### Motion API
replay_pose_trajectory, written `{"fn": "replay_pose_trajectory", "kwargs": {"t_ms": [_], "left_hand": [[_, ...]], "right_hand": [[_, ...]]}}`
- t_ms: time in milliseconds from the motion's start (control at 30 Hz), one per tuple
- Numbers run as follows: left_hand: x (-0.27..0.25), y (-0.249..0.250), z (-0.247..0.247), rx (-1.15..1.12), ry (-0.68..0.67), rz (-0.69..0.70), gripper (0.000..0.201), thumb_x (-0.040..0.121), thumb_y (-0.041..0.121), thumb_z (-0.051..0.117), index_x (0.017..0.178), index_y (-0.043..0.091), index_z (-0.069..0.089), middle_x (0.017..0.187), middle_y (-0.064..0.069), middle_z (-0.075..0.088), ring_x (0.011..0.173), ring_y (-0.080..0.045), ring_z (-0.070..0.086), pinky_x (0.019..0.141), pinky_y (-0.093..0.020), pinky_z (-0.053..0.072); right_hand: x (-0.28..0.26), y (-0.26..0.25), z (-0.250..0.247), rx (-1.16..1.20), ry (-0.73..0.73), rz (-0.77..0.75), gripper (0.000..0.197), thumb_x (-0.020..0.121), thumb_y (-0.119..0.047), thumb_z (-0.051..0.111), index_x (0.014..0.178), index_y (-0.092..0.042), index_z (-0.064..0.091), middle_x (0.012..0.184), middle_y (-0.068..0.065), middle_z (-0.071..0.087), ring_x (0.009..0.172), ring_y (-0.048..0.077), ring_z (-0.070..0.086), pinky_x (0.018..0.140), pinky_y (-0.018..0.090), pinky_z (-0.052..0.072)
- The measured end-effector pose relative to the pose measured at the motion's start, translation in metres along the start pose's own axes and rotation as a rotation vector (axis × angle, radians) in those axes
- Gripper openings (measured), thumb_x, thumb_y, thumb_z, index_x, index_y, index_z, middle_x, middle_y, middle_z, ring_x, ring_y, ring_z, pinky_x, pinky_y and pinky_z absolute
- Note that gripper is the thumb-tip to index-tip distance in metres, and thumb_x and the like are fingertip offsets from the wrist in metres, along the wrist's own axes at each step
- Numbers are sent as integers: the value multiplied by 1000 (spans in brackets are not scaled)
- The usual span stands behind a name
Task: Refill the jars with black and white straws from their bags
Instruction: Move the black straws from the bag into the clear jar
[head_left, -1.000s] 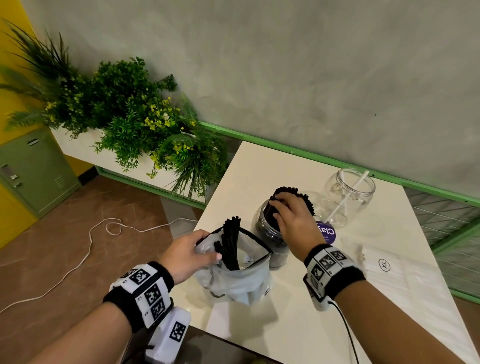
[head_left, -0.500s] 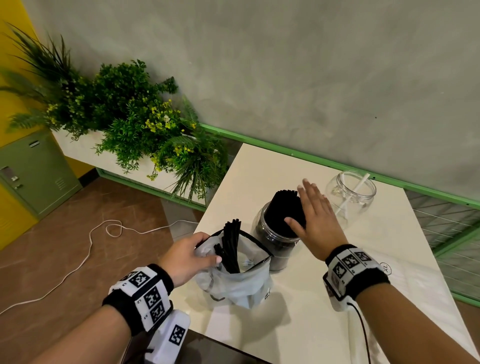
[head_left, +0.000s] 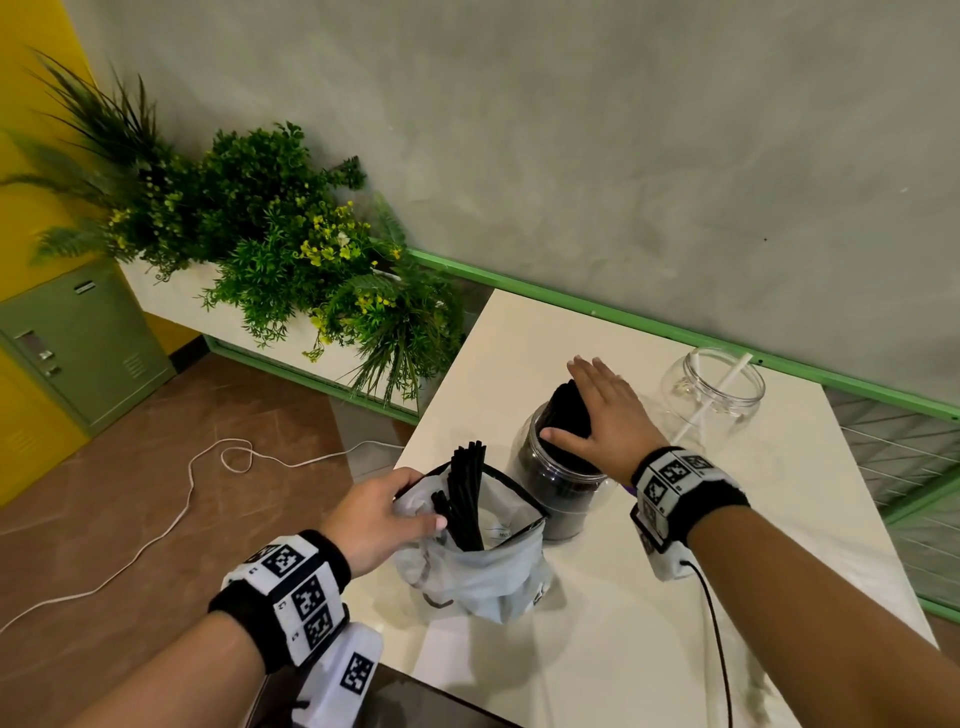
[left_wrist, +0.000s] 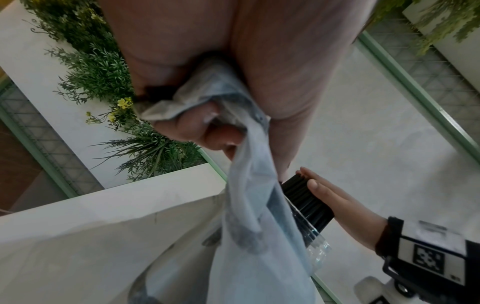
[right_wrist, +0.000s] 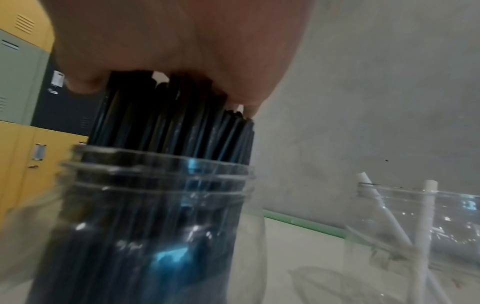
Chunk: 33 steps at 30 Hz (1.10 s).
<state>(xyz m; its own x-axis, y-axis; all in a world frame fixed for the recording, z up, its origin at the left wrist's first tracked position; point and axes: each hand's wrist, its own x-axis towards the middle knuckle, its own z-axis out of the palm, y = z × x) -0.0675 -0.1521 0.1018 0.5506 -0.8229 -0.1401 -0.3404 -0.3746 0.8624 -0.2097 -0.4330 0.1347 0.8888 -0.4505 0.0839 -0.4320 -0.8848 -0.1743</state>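
Observation:
A clear jar (head_left: 558, 491) packed with black straws (head_left: 569, 410) stands mid-table. My right hand (head_left: 597, 410) lies flat, fingers straight, pressing on the straw tops (right_wrist: 166, 115). In front of it a pale plastic bag (head_left: 483, 561) stands with several black straws (head_left: 467, 493) sticking out. My left hand (head_left: 382, 512) grips the bag's left rim (left_wrist: 207, 102), fingers curled round the plastic. A second clear jar (head_left: 714, 387) at the back right holds two white straws (right_wrist: 426, 216).
The white table (head_left: 649, 649) meets a grey wall with a green rail (head_left: 623, 317). Planters with green plants (head_left: 270, 249) stand left of the table. A white cable (head_left: 171, 525) lies on the brown floor. A dark object (head_left: 426, 701) sits at the table's near edge.
My right hand went from gripping the black straws in the jar to lying flat on their tops. The left hand and the bag stayed put.

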Motion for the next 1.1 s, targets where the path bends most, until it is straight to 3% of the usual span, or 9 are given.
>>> {"fn": "replay_pose_trajectory", "kwargs": {"t_ms": [100,167,333,500,600,733,900,967,1100], "left_hand": [[0,1,-1,9,-5,-8,31,72,33,78,97,26,63,88,8,71,84,-6,65,82,-34,52],[-1,0,-2,0,-3,-14,36,65,42,73,96,27,63,87,8,70,84,-8,65,81,-36,52],[0,-4,-5,28,-5,-33,40,63,48,69,97,30,62,88,10,70,85,-8,65,80,-36,53],[-1,-7,-9,26,12,-40,32,67,42,76,94,32,62,88,14,70,83,0,64,79,-29,52],[0,-9,-11,0,28,-35,26,73,27,80,93,29,63,85,12,71,79,2,64,77,-28,52],[1,-11,-13,7,21,-27,26,74,26,80,93,29,62,85,10,71,78,3,63,72,-21,49],[5,-12,-12,14,12,-28,26,74,28,79,94,31,63,91,11,70,85,-2,64,77,-25,50],[6,-12,-12,29,5,-23,27,74,29,79,96,30,63,91,11,70,86,-4,64,78,-27,50],[8,-7,-8,47,-3,-15,26,75,31,78,96,30,62,91,12,69,85,-1,63,77,-25,49]], "right_hand": [[10,3,-6,62,-60,56,101,75,-77,50,152,-21,15,156,5,24,143,22,19,117,37,19],[15,4,-6,49,-71,56,91,77,-73,52,148,-23,25,146,6,38,135,24,30,111,40,29],[20,6,-2,-87,2,23,89,70,-85,24,131,-23,44,121,5,52,113,25,43,97,41,39],[23,16,-11,-87,-43,0,92,67,-88,21,132,-27,45,120,2,51,114,23,39,100,40,36],[10,24,-4,132,-13,47,86,69,-83,30,133,-27,46,117,-1,49,115,20,38,99,34,34],[-12,26,8,536,193,176,79,72,-75,39,126,-20,54,112,-1,51,110,16,49,94,27,36],[-36,14,20,581,263,113,87,64,-59,75,135,-21,42,121,-7,39,111,4,40,93,7,29],[-35,8,27,488,314,129,88,63,-44,85,135,-18,42,120,-5,38,110,7,40,96,14,31],[-24,1,26,424,466,167,67,67,-32,85,123,-12,56,108,1,44,98,14,47,95,27,43]]}}
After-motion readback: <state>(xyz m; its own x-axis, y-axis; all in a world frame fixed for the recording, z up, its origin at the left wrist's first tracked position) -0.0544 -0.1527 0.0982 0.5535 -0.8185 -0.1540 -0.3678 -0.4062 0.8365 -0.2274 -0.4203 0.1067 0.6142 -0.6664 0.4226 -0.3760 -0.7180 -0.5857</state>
